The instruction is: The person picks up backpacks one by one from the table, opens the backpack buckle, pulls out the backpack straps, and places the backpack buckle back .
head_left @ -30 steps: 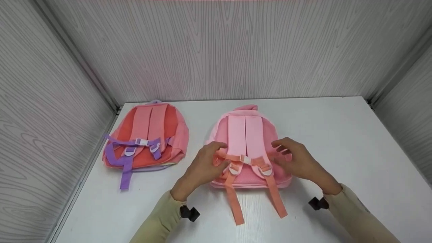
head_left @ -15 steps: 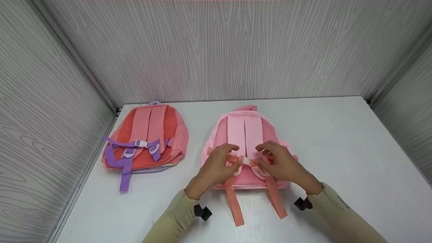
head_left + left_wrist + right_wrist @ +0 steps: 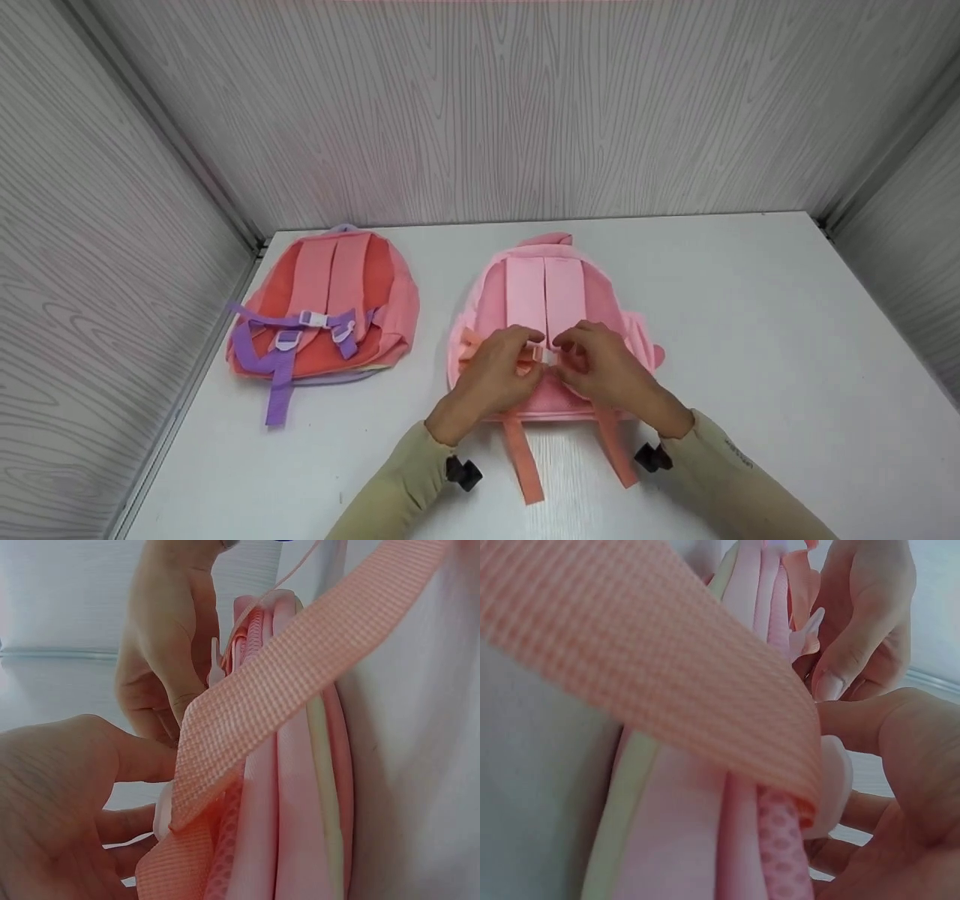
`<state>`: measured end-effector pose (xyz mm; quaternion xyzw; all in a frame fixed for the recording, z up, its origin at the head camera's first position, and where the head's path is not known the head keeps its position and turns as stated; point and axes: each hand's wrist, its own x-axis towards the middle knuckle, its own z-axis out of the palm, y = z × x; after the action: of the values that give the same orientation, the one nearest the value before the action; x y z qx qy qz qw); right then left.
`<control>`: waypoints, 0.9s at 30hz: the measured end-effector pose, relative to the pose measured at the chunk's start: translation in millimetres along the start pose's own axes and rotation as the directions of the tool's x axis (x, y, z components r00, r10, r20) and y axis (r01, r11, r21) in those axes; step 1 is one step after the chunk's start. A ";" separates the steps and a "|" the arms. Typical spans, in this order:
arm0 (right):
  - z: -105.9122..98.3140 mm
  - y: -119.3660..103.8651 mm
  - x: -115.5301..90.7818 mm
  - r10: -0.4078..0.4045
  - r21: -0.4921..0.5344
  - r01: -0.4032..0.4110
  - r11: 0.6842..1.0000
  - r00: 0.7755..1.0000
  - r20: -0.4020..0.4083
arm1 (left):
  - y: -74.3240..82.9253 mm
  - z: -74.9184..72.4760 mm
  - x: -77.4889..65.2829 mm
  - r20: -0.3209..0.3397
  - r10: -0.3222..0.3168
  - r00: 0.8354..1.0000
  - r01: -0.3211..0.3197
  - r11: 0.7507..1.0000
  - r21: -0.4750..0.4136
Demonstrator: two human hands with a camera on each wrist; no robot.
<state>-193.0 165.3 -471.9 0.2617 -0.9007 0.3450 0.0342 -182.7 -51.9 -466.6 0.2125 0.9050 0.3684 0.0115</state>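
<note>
A light pink backpack (image 3: pixel 526 289) lies back-side up on the table, its shoulder straps on top. Across its lower back runs an orange strap with a white buckle (image 3: pixel 547 357). My left hand (image 3: pixel 496 379) pinches the left side of this buckle between thumb and fingers. From the other side my right hand (image 3: pixel 606 369) pinches the buckle's right part, the fingertips of both hands close together. Orange webbing tails (image 3: pixel 524 461) hang toward me below the hands. In the right wrist view a white strap adjuster (image 3: pixel 835 787) sits beside the right fingers; webbing hides part of the grip.
To the left lies a second backpack (image 3: pixel 379 300), coral and red, with purple straps (image 3: pixel 281 390) and its own white buckle (image 3: pixel 314 319). Grey wood-grain panels (image 3: pixel 480 112) stand behind and at both sides of the white table (image 3: pixel 750 300).
Both hands have moved inward from the backpack's sides to the buckle in the middle, and their fingers have closed in on it. The coral backpack stays put.
</note>
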 end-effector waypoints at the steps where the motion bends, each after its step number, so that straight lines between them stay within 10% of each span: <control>1: 0.7 0.0 -0.3 0.003 -0.008 -0.003 1.000 1.000 -0.007 | 0.2 0.9 0.5 0.000 0.006 1.000 -0.006 1.000 0.011; 27: 6.8 -0.3 1.3 -0.025 -0.073 0.019 0.997 0.997 -0.076 | -4.1 8.6 1.4 -0.061 0.128 0.990 -0.120 0.985 0.123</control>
<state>-193.1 160.1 -476.6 0.2568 -0.9077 0.3215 0.0821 -184.0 -48.3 -475.4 0.2559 0.9102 0.3210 -0.0553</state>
